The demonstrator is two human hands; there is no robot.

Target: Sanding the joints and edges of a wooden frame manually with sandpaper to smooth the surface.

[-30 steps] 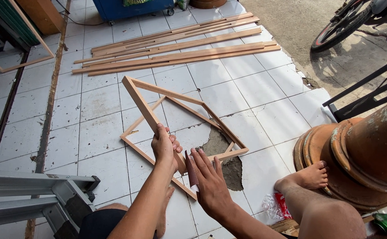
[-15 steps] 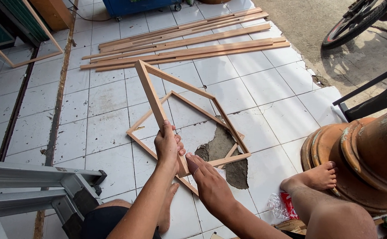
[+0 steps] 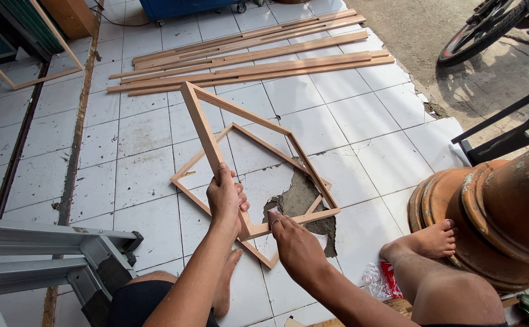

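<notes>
My left hand (image 3: 226, 197) grips the near left rail of a raised wooden frame (image 3: 202, 124), close to its near corner. My right hand (image 3: 293, 241) is closed at that frame's near rail, fingers pinched against the wood. I cannot tell if it holds something small. A second wooden frame (image 3: 188, 166) lies flat on the white tiles beneath the raised one. My bare feet show at either side, the right foot (image 3: 426, 240) by a clay pot.
Several long wooden strips (image 3: 258, 57) lie across the tiles further off. A broken tile patch (image 3: 300, 200) shows under the frames. A metal ladder (image 3: 46, 254) lies at the left. Stacked terracotta pots (image 3: 494, 212) stand at the right, a bicycle wheel (image 3: 482, 27) beyond.
The upper frame has tilted up more and its near corner came toward me. My right hand has moved from beside the frame onto its near rail.
</notes>
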